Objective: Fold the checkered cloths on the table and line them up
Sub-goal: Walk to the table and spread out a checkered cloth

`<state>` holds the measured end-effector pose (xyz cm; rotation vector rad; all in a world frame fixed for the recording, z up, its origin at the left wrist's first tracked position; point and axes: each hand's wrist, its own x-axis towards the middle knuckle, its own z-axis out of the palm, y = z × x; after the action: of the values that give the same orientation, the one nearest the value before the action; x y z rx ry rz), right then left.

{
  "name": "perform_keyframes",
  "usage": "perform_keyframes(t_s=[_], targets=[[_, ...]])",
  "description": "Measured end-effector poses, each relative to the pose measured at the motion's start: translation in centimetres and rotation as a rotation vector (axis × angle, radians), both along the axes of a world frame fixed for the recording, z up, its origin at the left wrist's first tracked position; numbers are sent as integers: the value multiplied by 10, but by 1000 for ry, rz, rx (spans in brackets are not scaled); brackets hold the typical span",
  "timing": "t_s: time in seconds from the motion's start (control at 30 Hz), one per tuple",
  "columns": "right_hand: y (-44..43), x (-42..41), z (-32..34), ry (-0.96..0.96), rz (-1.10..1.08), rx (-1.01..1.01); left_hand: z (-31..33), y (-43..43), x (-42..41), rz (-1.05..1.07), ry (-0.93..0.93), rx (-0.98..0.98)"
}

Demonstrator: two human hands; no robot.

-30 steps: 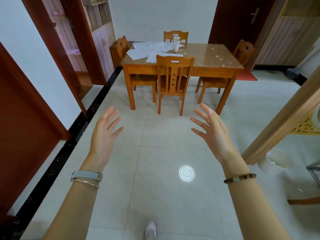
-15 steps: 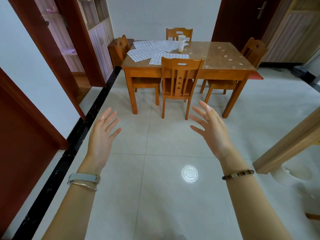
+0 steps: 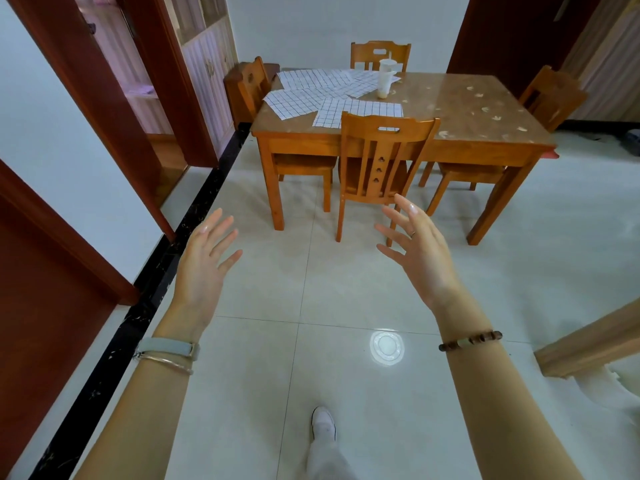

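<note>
Several white checkered cloths (image 3: 322, 95) lie spread flat and overlapping on the left half of a wooden dining table (image 3: 467, 109) across the room. My left hand (image 3: 204, 265) and my right hand (image 3: 422, 251) are raised in front of me over the tiled floor, fingers spread, holding nothing. Both hands are well short of the table.
A wooden chair (image 3: 377, 161) stands tucked in at the table's near side, with others at the left (image 3: 252, 81), far (image 3: 379, 55) and right (image 3: 550, 95) sides. A white cup (image 3: 385, 79) stands beside the cloths. Dark red door frames line the left wall; a wooden post (image 3: 588, 344) juts in at right.
The table and chairs have grown larger and nearer as I walk toward them. My foot now shows at the bottom. Both hands stay raised and spread.
</note>
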<state>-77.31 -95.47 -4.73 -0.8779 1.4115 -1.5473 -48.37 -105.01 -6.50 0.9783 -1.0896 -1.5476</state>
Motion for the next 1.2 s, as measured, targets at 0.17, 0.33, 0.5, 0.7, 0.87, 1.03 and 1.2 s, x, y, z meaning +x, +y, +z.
perform_keyframes(t_s=[0.17, 0.33, 0.5, 0.7, 0.87, 1.03, 1.2], targets=[[-75, -14, -3, -48, 25, -1, -1, -68, -12, 19, -28, 4], [-138, -22, -4, -82, 50, 9, 0, -124, -32, 33, -5, -5], [-186, -34, -3, -75, 54, 13, -2, -174, -53, 34, 20, -18], [-239, -50, -10, -42, 34, 34, -13, -239, -66, 6, 46, -13], [-293, -54, -17, -23, -12, 39, -23, -308, -76, -15, 68, -10], [-357, -52, -17, -19, -64, 35, -22, -386, -80, -43, 95, -5], [-423, -46, -16, -16, -129, 33, -16, -463, -81, -92, 86, 1]])
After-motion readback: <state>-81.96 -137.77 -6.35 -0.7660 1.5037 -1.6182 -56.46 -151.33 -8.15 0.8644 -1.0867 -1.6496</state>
